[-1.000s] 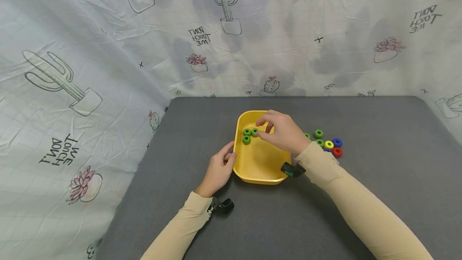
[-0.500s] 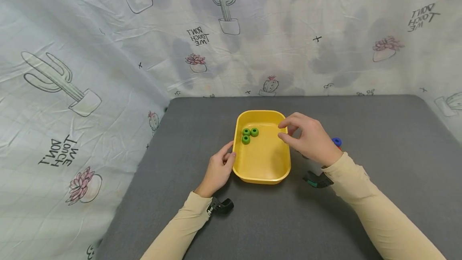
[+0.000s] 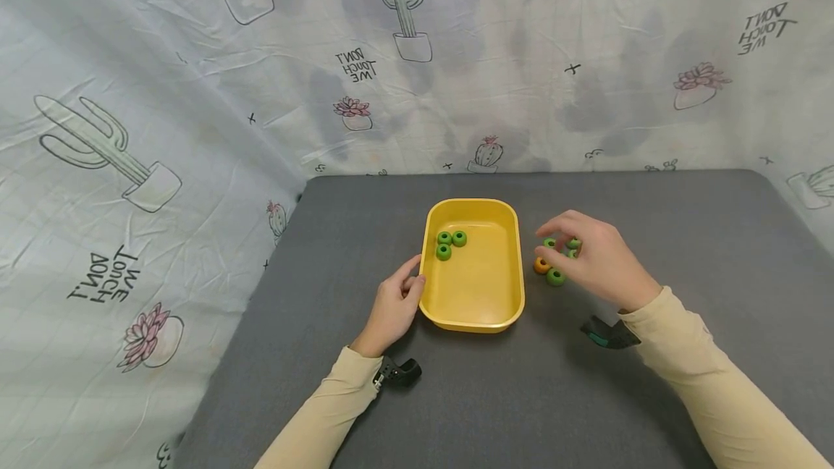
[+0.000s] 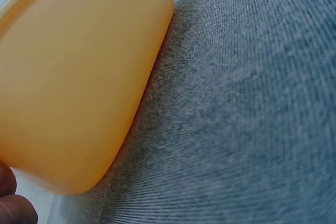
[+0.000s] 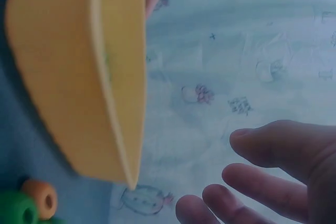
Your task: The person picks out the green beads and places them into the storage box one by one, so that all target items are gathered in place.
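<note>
A yellow tray (image 3: pixel 515 259) sits mid-table with three green rings (image 3: pixel 451 242) in its far left corner. My left hand (image 3: pixel 397 302) rests against the tray's left rim, fingers relaxed; the left wrist view shows the tray wall (image 4: pixel 68 87) close up. My right hand (image 3: pixel 589 255) hovers over a cluster of rings to the right of the tray, fingers loosely curved and holding nothing. An orange ring (image 3: pixel 541 265) and a green ring (image 3: pixel 556 277) lie at its fingertips. The right wrist view shows the fingers (image 5: pixel 262 182) spread, the orange ring (image 5: pixel 41 198) and the tray (image 5: pixel 68 77).
The grey table (image 3: pixel 704 237) is backed and flanked by a cactus-print cloth (image 3: pixel 195 93). More green rings (image 3: pixel 573 243) peek out beside my right hand; others are hidden under it.
My right hand has left the tray's far left corner, where it set down a green ring, and moved right over the ring cluster beside the tray. The left hand has stayed put.
</note>
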Demonstrator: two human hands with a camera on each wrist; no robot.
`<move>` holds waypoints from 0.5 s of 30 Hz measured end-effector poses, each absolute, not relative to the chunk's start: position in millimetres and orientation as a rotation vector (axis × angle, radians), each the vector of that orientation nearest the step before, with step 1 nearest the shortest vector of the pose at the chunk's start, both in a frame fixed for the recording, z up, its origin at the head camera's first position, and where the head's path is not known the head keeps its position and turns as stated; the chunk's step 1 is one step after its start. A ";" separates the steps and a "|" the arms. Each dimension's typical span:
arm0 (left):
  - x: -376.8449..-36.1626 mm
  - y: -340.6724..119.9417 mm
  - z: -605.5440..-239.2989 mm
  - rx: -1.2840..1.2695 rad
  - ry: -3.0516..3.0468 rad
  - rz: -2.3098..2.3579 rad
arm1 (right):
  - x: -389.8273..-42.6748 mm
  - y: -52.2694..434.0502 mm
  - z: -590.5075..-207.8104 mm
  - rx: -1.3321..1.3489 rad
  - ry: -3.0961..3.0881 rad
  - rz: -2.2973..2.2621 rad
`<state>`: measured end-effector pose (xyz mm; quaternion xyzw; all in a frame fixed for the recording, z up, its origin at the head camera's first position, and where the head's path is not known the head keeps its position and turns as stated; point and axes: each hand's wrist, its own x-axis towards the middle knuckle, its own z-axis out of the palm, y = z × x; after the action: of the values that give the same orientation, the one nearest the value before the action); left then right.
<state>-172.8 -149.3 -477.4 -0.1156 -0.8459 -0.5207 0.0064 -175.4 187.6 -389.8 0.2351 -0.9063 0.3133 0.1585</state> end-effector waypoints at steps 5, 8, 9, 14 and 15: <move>-172.8 -148.8 -477.6 -0.375 -2.638 -1.611 | -170.8 201.7 -398.3 0.654 -2.621 0.890; -172.7 -148.5 -477.6 -0.373 -2.636 -1.613 | -168.5 208.7 -404.1 0.640 -2.639 0.868; -172.8 -148.5 -477.9 -0.370 -2.636 -1.615 | -167.8 210.6 -406.1 0.633 -2.647 0.862; -172.0 -148.5 -477.6 -0.366 -2.626 -1.627 | -165.3 216.6 -415.6 0.620 -2.694 0.866; -172.0 -148.4 -477.6 -0.366 -2.624 -1.628 | -165.3 217.1 -417.4 0.619 -2.704 0.873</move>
<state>-172.0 -148.4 -477.6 -0.1176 -0.8437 -0.5236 0.0160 -165.3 217.1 -417.4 0.2113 -0.9235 0.2981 0.1167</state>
